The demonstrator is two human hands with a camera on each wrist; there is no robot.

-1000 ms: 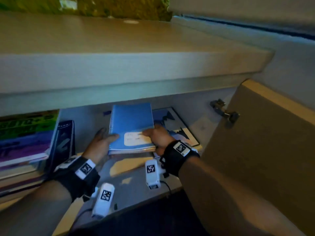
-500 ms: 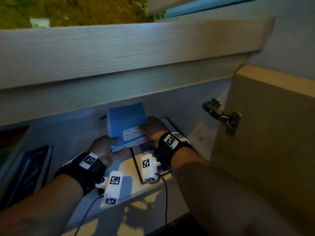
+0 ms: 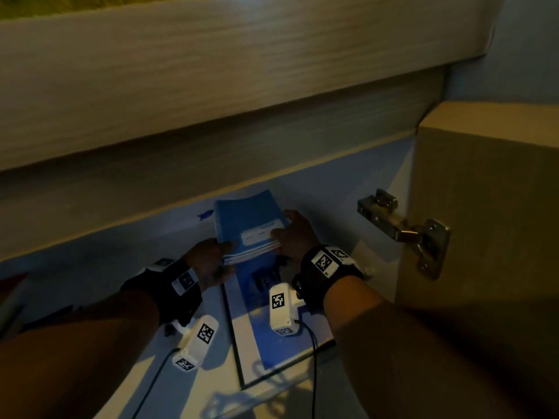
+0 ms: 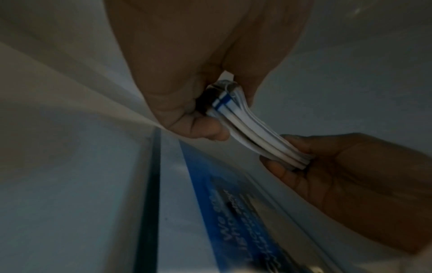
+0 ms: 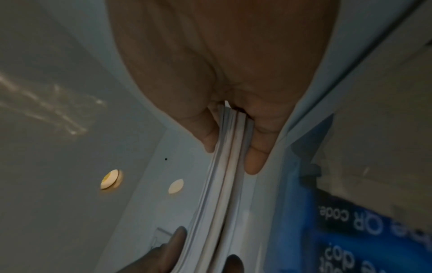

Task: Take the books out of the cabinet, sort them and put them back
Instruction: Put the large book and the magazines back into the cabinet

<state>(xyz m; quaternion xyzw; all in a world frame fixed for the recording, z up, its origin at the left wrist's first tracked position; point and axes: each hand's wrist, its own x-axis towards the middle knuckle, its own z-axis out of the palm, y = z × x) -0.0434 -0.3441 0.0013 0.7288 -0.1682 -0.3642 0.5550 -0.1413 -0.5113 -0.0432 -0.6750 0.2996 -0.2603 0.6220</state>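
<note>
Left hand pinches the near-left corner of the notebooks, thumb on top; the stack is held inside the cabinet above a flat blue book; right hand pinches their right edge; hinge at right.

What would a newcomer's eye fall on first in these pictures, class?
First, the blue notebooks, a small stack gripped at each near corner by the left hand and right hand, inside the open cabinet. Then the large blue-printed book lying flat beneath them, and the metal hinge on the door at right.
</note>
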